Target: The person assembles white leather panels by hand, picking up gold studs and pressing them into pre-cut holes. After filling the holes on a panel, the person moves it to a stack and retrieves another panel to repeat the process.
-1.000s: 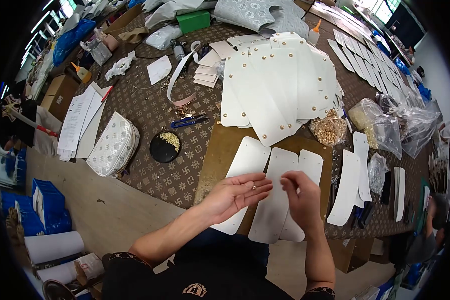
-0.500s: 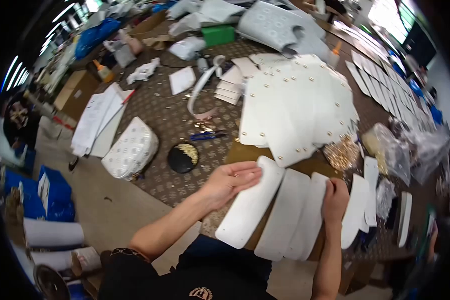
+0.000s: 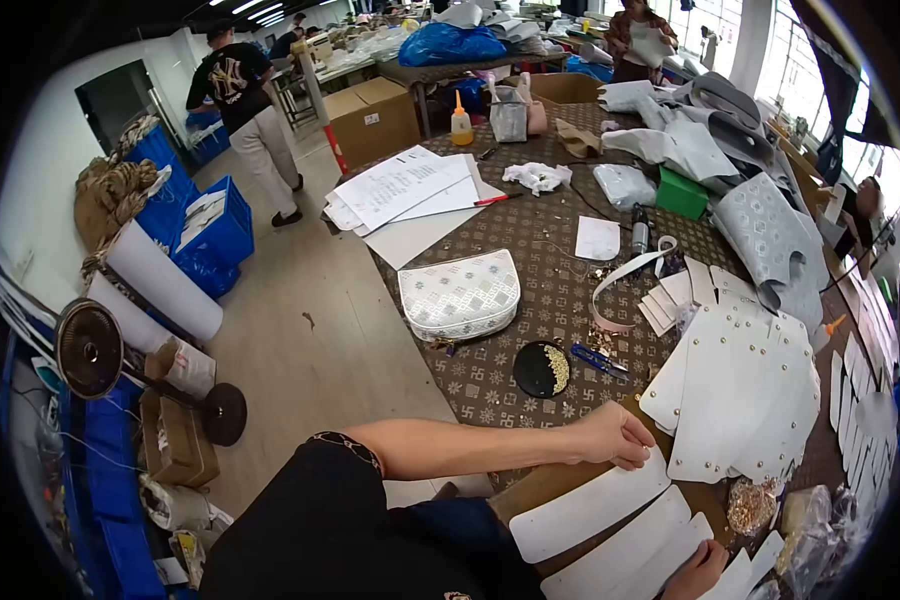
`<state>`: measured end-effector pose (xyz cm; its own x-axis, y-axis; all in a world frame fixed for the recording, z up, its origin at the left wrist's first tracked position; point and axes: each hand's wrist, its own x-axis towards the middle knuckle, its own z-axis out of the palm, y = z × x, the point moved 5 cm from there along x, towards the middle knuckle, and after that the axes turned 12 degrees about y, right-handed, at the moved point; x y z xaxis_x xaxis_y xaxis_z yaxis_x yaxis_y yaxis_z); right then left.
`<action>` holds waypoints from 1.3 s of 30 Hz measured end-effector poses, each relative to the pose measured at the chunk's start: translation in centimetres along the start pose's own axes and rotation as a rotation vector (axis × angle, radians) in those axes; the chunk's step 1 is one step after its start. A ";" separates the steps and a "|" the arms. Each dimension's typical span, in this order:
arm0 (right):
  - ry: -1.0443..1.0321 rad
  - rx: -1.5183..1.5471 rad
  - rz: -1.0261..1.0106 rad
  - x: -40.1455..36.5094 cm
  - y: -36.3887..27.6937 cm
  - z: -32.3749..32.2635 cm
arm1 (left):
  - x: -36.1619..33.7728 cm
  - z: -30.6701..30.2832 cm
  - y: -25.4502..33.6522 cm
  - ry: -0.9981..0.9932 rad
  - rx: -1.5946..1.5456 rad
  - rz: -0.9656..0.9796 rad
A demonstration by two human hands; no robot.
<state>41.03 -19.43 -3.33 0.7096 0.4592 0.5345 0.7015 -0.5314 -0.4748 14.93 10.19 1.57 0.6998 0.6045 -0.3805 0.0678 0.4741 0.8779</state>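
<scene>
**My hands at the white panels on the near edge of the surface**

My left hand (image 3: pixel 620 437) lies on the far long edge of the nearest white panel (image 3: pixel 582 510). Its fingers are drawn together and curled, with the tips touching the panel. I cannot tell whether they pinch anything small. My right hand (image 3: pixel 697 572) shows only in part at the bottom of the frame. It rests on the end of the second white panel (image 3: pixel 625 548), and I cannot tell how its fingers are set.

The two panels lie side by side on a brown board (image 3: pixel 542 482), slanted toward the lower left, with their long edges just beside each other. Beyond my left hand, to the right, a fanned stack of studded white panels (image 3: pixel 740 405) overlaps the far edge of the board. A black dish of gold studs (image 3: pixel 542 369) sits near my left hand on the patterned brown surface (image 3: pixel 530 245), and a blue-handled tool (image 3: pixel 598 360) lies just beside the dish. A clear bag of gold studs (image 3: pixel 750 506) sits below the stack.

Farther off on the surface lie a white patterned pouch (image 3: pixel 460 295) and a spread of papers (image 3: pixel 400 188). A person in a black shirt (image 3: pixel 240 95) stands on the floor well apart from the surface.
</scene>
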 end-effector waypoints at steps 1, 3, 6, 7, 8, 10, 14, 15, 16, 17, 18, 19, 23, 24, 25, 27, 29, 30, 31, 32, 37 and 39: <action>-0.009 0.016 0.000 0.3 0.5 0.4 | 0.0 -0.1 0.0 -0.003 0.026 -0.003; -0.027 0.048 -0.001 1.0 1.4 1.5 | 0.4 -0.2 -0.2 -0.015 0.047 0.001; -0.056 0.087 0.002 2.0 2.7 2.8 | 1.2 -0.2 -0.7 -0.027 0.052 -0.003; -0.066 0.095 0.006 2.2 3.3 3.0 | 1.6 -0.2 -0.9 -0.022 0.048 0.002; -0.077 0.102 0.012 2.4 3.9 3.2 | 2.0 -0.1 -1.1 -0.028 0.067 0.008; -0.098 0.114 0.028 2.5 5.0 3.5 | 2.6 0.1 -1.3 -0.033 0.083 0.013; -0.147 0.138 0.062 2.6 7.0 4.4 | 3.2 0.5 -1.1 -0.065 0.187 0.023; -0.160 0.146 0.070 2.7 7.2 4.7 | 3.2 0.5 -1.0 -0.061 0.208 0.026; -0.174 0.154 0.077 2.8 7.5 5.1 | 3.4 0.4 -1.0 -0.055 0.206 0.027; -0.188 0.162 0.084 2.9 7.7 5.4 | 3.6 0.4 -1.0 -0.055 0.204 0.028; -0.201 0.169 0.090 3.1 7.8 5.8 | 3.7 0.4 -1.0 -0.056 0.201 0.030; -0.215 0.175 0.096 3.2 8.0 6.1 | 3.9 0.3 -0.9 -0.050 0.198 0.031; -0.252 0.163 0.161 2.1 10.0 4.8 | 4.4 -0.4 -0.7 -0.036 0.224 0.053; -0.244 0.125 0.212 0.9 7.3 0.9 | 4.5 0.0 -0.7 -0.047 0.221 0.064; -0.214 0.065 0.271 1.5 4.3 -0.9 | 5.0 -0.2 -0.8 -0.069 0.214 0.062; -0.216 0.143 0.217 2.5 -2.3 -2.7 | 4.9 -0.4 0.2 -0.051 0.287 0.006; -0.232 0.154 0.269 2.3 -1.4 -2.5 | 5.4 -0.7 1.0 -0.026 0.492 0.079; -0.212 0.161 0.296 2.4 -2.0 -2.8 | 5.4 -0.9 1.0 0.004 0.510 0.049; -0.198 0.176 0.316 2.1 -2.6 -2.9 | 5.6 -1.0 0.9 0.014 0.564 0.085; -0.192 0.170 0.338 1.9 -2.4 -2.9 | 5.9 -1.0 0.4 -0.003 0.589 0.082; -0.189 0.205 0.405 1.6 -2.6 -2.7 | 6.3 0.0 -0.1 -0.069 0.652 0.138; -0.176 0.224 0.400 1.4 -2.1 -2.5 | 6.6 0.5 -0.5 -0.065 0.708 0.142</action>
<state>40.34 -19.44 0.18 0.9132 0.3736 0.1626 0.3549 -0.5335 -0.7678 19.92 13.62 -1.24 0.7757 0.5796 -0.2498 0.4015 -0.1478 0.9039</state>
